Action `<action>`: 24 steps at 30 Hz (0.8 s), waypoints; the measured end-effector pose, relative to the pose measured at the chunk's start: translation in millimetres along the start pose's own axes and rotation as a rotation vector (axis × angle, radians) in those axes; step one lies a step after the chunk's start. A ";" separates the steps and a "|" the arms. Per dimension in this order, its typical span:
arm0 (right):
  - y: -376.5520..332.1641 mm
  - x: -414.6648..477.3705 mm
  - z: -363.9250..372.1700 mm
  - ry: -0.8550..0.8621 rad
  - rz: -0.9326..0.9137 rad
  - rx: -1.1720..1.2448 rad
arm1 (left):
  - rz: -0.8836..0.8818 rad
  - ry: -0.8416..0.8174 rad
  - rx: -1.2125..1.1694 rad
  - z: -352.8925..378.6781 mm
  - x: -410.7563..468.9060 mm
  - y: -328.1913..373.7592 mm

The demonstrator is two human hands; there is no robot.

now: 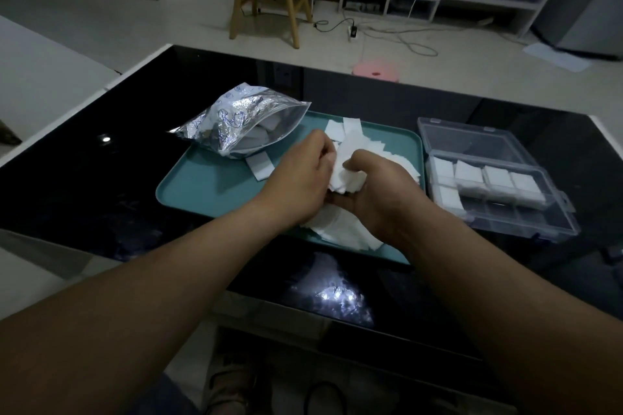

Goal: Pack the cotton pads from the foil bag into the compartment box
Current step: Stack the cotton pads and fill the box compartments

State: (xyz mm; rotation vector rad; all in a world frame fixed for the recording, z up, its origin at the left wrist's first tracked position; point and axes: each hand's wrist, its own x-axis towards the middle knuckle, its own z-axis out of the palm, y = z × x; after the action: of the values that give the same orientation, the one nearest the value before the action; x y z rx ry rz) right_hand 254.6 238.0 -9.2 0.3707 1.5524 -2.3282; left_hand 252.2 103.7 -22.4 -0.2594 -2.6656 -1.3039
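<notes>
left hand [300, 177] and right hand [382, 194] grip cotton pads [345, 178].

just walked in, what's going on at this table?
A person's left hand and right hand both grip a bunch of white square cotton pads above the teal plastic tray, where more pads lie loose. The crinkled silver foil bag lies open on the tray's left side with pads inside. The clear plastic compartment box sits right of the tray, lid open; several far compartments are filled and the near row looks empty.
</notes>
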 end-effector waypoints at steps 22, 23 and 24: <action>2.4 1.7 14.2 0.187 0.032 0.066 | -0.230 -0.094 -0.159 -2.9 -8.9 21.9; 2.7 1.5 14.5 0.174 0.042 0.066 | -0.225 -0.101 -0.145 -3.3 -8.5 21.8; 2.5 0.5 15.2 0.164 0.053 0.069 | -0.222 -0.104 -0.135 -3.5 -7.6 20.9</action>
State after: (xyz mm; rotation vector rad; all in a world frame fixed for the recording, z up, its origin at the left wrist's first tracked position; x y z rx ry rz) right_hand 254.5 222.9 -5.7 0.6257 1.5161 -2.3664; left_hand 264.6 112.9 -6.0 -0.0488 -2.7608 -1.5803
